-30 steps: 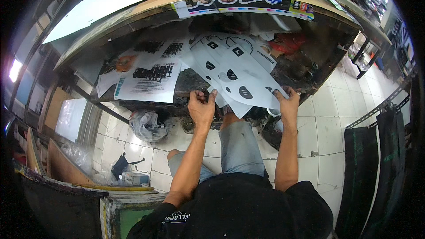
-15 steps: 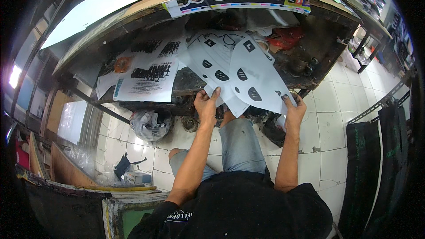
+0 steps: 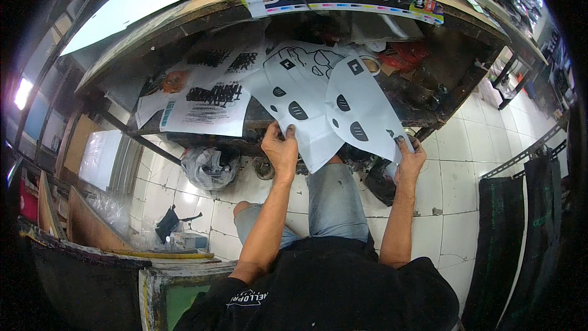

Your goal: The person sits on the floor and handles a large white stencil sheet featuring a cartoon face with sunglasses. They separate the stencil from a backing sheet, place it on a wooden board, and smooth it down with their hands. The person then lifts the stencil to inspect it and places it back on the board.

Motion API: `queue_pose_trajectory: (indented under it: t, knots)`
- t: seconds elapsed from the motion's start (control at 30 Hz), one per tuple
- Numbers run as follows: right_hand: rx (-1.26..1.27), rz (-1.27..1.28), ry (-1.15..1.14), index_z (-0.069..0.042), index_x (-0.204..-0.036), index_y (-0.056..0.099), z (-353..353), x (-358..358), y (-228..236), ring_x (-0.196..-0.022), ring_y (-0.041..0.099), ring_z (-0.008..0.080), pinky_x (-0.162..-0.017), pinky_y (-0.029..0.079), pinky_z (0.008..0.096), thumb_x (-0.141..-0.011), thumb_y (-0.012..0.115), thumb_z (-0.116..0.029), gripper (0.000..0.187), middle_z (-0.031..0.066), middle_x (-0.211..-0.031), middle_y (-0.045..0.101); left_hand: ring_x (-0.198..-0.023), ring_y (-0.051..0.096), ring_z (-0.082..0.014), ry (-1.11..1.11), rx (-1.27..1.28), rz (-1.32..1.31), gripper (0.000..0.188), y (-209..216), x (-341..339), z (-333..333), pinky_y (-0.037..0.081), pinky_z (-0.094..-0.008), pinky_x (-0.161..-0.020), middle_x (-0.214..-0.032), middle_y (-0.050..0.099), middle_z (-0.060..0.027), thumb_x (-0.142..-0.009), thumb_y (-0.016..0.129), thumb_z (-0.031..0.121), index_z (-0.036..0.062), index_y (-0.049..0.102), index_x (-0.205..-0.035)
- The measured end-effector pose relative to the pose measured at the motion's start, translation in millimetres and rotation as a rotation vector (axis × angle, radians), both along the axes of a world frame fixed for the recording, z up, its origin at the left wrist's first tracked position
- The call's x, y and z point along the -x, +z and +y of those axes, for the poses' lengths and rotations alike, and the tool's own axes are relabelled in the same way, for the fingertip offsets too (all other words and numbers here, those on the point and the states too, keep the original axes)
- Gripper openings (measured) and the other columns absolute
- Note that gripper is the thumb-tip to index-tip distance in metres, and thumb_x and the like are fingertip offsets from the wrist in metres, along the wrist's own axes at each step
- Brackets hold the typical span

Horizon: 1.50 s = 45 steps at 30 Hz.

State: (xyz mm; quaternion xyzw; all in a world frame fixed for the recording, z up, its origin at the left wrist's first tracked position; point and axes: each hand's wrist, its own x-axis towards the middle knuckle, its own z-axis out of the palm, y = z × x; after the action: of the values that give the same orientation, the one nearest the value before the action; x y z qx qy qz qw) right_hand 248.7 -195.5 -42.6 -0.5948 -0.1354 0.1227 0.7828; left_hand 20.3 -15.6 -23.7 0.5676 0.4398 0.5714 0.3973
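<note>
My left hand (image 3: 281, 150) pinches the lower left edge of a white printed sheet (image 3: 315, 139) with black shapes on it. In my right hand (image 3: 410, 158) is the lower right corner of a second printed sheet (image 3: 370, 109), which has similar striped black shapes. The right sheet partly overlaps the left one, and both fan out upward over the shelf. Behind their tops, more paper with black line drawings (image 3: 318, 61) shows in part. To the left, a sheet with heavy black lettering (image 3: 211, 101) lies on the shelf and hangs over its edge.
Above the shelf runs the worktop edge (image 3: 202, 7), with a colour sticker strip (image 3: 349, 5) along it. A red plastic bag (image 3: 404, 56) lies at the shelf's right. Below stand a clear plastic bag (image 3: 210, 168) and a dark bag (image 3: 381, 185). Framed screens (image 3: 184, 294) lean at lower left.
The two sheets have spread further apart. My left hand has moved slightly left with its sheet, showing more of it, while my right hand has shifted slightly right and down.
</note>
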Motion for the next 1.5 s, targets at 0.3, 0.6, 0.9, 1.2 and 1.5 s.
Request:
queue_pose_trajectory:
  t: [0.3,0.6,0.9,1.2,1.5]
  knots:
    - [-0.060,0.226,0.183,0.007,-0.098,0.062,21.4,22.2,-6.0,-0.077,0.061,0.0152,-0.072,0.048,0.0267,-0.081,0.068,0.001,0.019,0.0087,-0.090,0.066,-0.060,0.053,-0.0084,-0.088,0.271,-0.118,0.018,15.2,29.5,13.3,0.043,-0.0237,-0.054,-0.068,0.059,-0.0038,-0.082,0.064,0.000,-0.0040,0.056,-0.097]
    - [-0.054,0.307,0.432,0.008,-0.100,0.063,48.2,50.8,6.9,-0.077,0.063,0.0152,-0.071,0.049,0.0268,-0.078,0.068,0.001,0.023,0.0093,-0.090,0.067,-0.046,0.055,-0.0120,-0.388,0.483,-0.159,0.012,24.7,36.2,-5.3,0.046,-0.0249,-0.040,-0.067,0.060,-0.0062,-0.088,0.060,0.008,-0.0024,0.058,-0.092]
    - [0.030,0.240,0.418,0.008,-0.102,0.063,39.1,44.9,8.6,-0.078,0.064,0.0170,-0.073,0.049,0.0266,-0.076,0.067,0.005,0.026,0.0118,-0.091,0.068,-0.066,0.061,-0.0129,-0.205,0.387,-0.284,0.019,23.4,51.6,8.2,0.048,-0.0230,-0.047,-0.077,0.063,-0.0088,-0.089,0.063,0.011,-0.0012,0.054,-0.100]
    - [0.011,0.192,0.433,0.004,-0.095,0.065,32.8,31.7,-1.8,-0.072,0.062,0.0126,-0.069,0.048,0.0265,-0.077,0.068,0.004,0.018,0.0070,-0.087,0.068,-0.064,0.057,-0.0105,-0.134,0.351,-0.211,0.039,9.2,31.4,5.1,0.045,-0.0229,-0.051,-0.081,0.065,-0.0062,-0.079,0.074,0.002,-0.0018,0.049,-0.110]
    - [0.029,0.172,0.445,0.005,-0.095,0.065,24.1,13.9,-5.1,-0.072,0.061,0.0116,-0.069,0.048,0.0256,-0.076,0.069,0.003,0.019,0.0070,-0.086,0.068,-0.072,0.062,-0.0107,-0.333,0.494,-0.349,0.032,6.3,19.5,1.0,0.045,-0.0230,-0.055,-0.087,0.070,-0.0061,-0.078,0.073,-0.001,-0.0003,0.060,-0.107]
